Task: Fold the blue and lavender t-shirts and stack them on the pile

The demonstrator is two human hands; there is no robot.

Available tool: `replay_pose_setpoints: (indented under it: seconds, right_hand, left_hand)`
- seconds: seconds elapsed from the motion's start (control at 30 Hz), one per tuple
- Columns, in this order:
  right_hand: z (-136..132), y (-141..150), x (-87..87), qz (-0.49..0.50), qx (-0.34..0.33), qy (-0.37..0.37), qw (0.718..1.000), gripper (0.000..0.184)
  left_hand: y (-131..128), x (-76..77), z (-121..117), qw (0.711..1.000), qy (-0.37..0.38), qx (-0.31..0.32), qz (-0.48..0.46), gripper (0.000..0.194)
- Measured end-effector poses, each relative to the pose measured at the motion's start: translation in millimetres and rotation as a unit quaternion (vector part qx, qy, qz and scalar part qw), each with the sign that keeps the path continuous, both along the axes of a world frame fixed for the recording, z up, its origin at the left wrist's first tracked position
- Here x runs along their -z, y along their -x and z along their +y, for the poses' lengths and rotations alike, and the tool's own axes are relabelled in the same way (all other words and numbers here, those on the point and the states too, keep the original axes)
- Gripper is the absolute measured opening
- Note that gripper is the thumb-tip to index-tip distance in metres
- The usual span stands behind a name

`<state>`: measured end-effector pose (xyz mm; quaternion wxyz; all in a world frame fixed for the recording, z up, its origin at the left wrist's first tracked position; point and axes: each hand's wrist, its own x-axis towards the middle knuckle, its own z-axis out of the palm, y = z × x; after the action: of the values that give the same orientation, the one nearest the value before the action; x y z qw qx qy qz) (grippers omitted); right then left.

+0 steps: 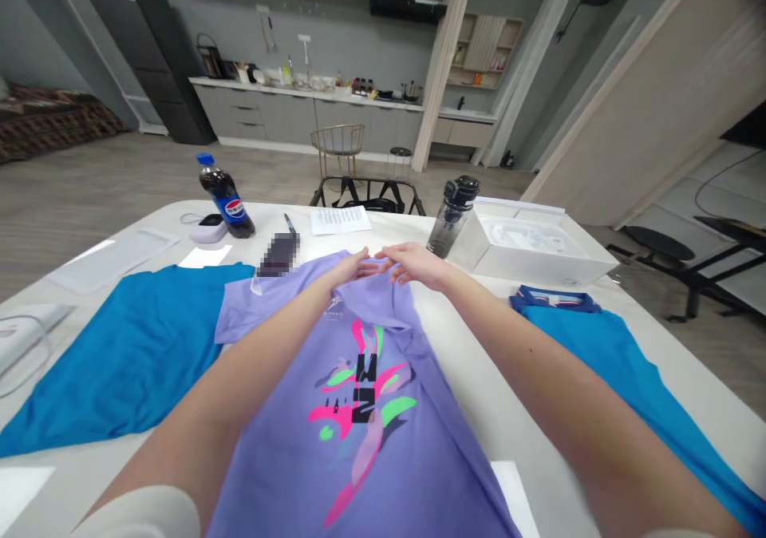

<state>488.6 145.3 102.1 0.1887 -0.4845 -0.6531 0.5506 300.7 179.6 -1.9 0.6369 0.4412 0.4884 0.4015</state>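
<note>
White tabletop fills the lower view point(479, 386), with a kitchen counter point(299, 87) across the room beyond it. On the table, a lilac T-shirt point(359, 442) with a pink, green and black print lies directly below the fingers, its long axis running from them toward the person and tilting slightly to the right. A short sleeve juts out to the left. The left hand point(353, 268) and right hand point(412, 263) are about equally near, meeting at the shirt's far edge with their fingers point(388, 257) slightly curled and almost touching. They rest on the lilac fabric, but whether they pinch it is impossible to tell.

Left of the fingers lies a folded blue T-shirt point(120, 370); to their right, well apart, lies another blue T-shirt point(622, 386) with a navy collar point(554, 300). Ahead and to the right, an open white box point(532, 243) holds pale packing, its contents hard to make out, with a clear water bottle point(453, 217) beside it. Straight ahead are a printed sheet of paper point(340, 220) and a pen point(290, 225), and farther left stands a Pepsi bottle point(224, 195) holding dark liquid.
</note>
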Motion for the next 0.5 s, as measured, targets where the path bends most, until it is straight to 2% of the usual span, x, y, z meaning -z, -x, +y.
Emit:
replay_pose_setpoints:
  seconds: [0.03, 0.07, 0.13, 0.17, 0.23, 0.3, 0.37, 0.43, 0.5]
  right_hand:
    - [11, 1, 16.5, -0.079, 0.033, -0.073, 0.994, 0.033]
    - [21, 0, 33.0, -0.158, 0.054, -0.148, 0.975, 0.032]
    - [39, -5, 63.0, -0.295, 0.051, -0.242, 0.923, 0.046]
    - [46, -8, 75.6, -0.339, 0.045, -0.252, 0.905, 0.052]
    - [53, -12, 95.1, -0.383, 0.028, -0.259, 0.886, 0.053]
    - [56, -13, 107.4, -0.396, 0.017, -0.273, 0.877, 0.043]
    - [56, -14, 114.1, -0.399, 0.017, -0.300, 0.866, 0.031]
    - [57, -16, 116.5, -0.396, 0.035, -0.324, 0.858, 0.025]
    - [61, -22, 115.1, -0.381, 0.068, -0.333, 0.860, 0.024]
  left_hand:
    - [12, -1.7, -12, 0.999, 0.031, 0.024, 0.026, 0.058]
    - [23, -3.2, -23, 0.996, 0.048, 0.041, 0.068, 0.061]
    - [36, -5.0, -42, 0.976, 0.020, 0.041, 0.213, 0.063]
    - [39, -5.0, -49, 0.953, -0.012, 0.032, 0.302, 0.062]
    - [40, -3.1, -60, 0.889, -0.065, 0.028, 0.453, 0.057]
    - [37, 0.4, -68, 0.836, -0.080, 0.056, 0.540, 0.043]
    - [33, 2.9, -75, 0.805, -0.086, 0.086, 0.581, 0.028]
    - [32, 1.8, -81, 0.798, -0.114, 0.090, 0.585, 0.022]
    - [33, -4.5, -85, 0.820, -0.168, 0.064, 0.544, 0.023]
